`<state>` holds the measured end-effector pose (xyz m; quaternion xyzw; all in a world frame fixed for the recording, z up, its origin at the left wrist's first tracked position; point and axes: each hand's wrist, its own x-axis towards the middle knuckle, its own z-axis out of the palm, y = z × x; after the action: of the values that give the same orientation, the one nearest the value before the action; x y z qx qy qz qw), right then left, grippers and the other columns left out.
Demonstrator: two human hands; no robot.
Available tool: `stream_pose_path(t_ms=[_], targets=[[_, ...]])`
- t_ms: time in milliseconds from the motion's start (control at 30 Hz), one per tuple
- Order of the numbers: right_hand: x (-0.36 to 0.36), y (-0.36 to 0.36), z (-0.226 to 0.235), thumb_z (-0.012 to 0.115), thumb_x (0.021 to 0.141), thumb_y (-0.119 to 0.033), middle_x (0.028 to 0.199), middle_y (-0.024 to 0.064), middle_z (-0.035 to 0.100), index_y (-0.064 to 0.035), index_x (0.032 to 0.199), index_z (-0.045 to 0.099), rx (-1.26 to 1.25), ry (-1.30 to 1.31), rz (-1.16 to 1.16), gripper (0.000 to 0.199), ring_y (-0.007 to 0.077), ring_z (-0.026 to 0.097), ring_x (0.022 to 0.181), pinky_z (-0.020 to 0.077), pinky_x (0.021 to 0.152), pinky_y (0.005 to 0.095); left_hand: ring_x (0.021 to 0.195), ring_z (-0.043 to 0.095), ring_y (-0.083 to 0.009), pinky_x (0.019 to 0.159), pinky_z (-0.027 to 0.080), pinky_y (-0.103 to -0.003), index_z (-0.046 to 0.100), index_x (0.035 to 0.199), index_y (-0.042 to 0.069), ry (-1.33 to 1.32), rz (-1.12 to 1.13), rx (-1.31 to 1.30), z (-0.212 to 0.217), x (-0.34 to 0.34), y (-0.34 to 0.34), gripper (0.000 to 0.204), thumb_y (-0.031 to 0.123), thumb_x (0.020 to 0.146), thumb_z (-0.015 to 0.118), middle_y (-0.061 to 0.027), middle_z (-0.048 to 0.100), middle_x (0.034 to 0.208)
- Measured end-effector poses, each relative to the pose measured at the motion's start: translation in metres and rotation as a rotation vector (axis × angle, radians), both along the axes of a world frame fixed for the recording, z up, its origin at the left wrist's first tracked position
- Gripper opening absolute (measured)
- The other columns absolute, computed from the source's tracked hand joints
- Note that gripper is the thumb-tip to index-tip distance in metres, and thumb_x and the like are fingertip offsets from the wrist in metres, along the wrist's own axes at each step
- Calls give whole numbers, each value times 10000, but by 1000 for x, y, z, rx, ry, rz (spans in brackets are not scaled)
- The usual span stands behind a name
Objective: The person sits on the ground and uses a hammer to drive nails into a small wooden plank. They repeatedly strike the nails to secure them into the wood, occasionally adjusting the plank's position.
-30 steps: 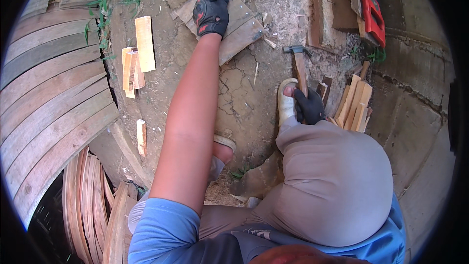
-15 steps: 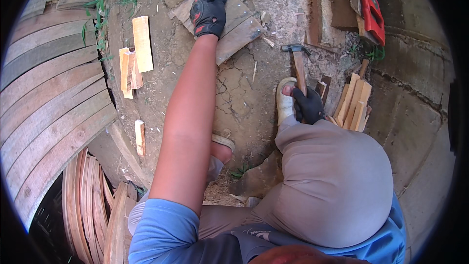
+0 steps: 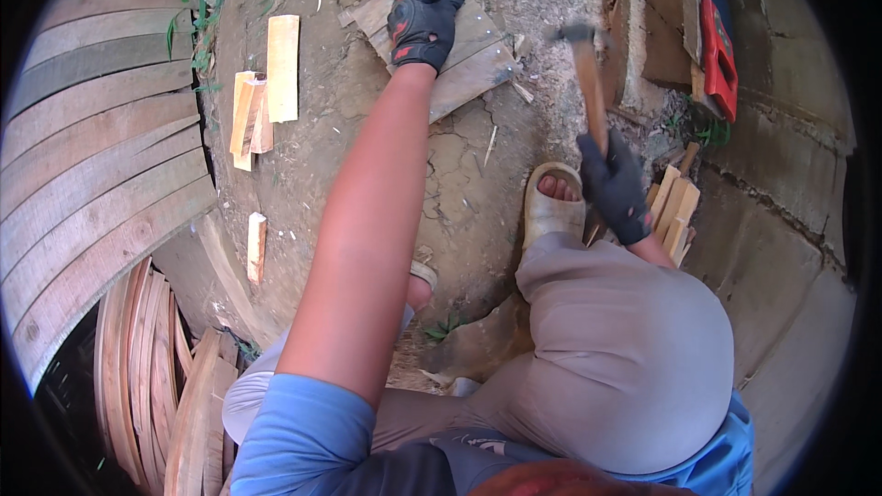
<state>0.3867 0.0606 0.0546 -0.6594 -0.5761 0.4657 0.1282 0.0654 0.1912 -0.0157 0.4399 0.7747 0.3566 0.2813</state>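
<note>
My left hand, in a black glove with red marks, rests with curled fingers on a weathered wooden board lying on the ground at the far middle. Whatever those fingers hold, if anything, is hidden. Small shiny spots like nail heads show near the board's right corner. My right hand, gloved in black too, is closed round the wooden handle of a claw hammer. The hammer head points away from me, right of the board and apart from it, slightly blurred.
Cut wood pieces lie left of the board, and a small block nearer. More offcuts are stacked beside my right hand. A red-handled saw leans at far right. Planks line the left side. My sandalled foot is below the hammer.
My right hand has lifted the hammer from beside my foot, moving it up and slightly right. My left hand stays on the board; the whole view has shifted a little.
</note>
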Motion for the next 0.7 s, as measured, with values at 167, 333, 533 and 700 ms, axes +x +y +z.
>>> stream_pose_path(t_ms=[167, 333, 533, 700], targets=[[-51, 91, 71, 612, 1081, -430, 848, 234, 691, -46, 1139, 667, 360, -115, 322, 393, 451, 703, 814, 534, 730, 525, 1070, 771, -293, 999, 573, -393, 870, 1063, 143, 4, 29, -20, 8, -7, -8, 265, 340, 896, 813, -91, 826, 1115], [-73, 125, 63, 597, 1084, -407, 865, 245, 700, -23, 1069, 641, 452, -300, 577, 386, 470, 701, 837, 544, 748, 551, 1117, 757, -277, 1027, 549, -393, 862, 1109, 151, 122, -102, -22, 2, -5, -3, 328, 388, 884, 835, -65, 821, 1170], [-81, 125, 55, 604, 1077, -376, 814, 224, 707, -31, 1029, 632, 550, -388, 674, 349, 443, 713, 790, 564, 738, 546, 1124, 723, -314, 1036, 543, -439, 874, 1050, 202, 343, -140, -26, -10, -4, -3, 281, 414, 878, 812, -46, 817, 1136], [-89, 116, 46, 617, 1069, -371, 799, 209, 714, -48, 1043, 645, 578, -436, 614, 325, 430, 715, 754, 570, 696, 534, 1155, 717, -306, 1033, 544, -434, 870, 1075, 219, 293, -134, -6, -14, -3, -4, 270, 415, 907, 792, -50, 812, 1162]])
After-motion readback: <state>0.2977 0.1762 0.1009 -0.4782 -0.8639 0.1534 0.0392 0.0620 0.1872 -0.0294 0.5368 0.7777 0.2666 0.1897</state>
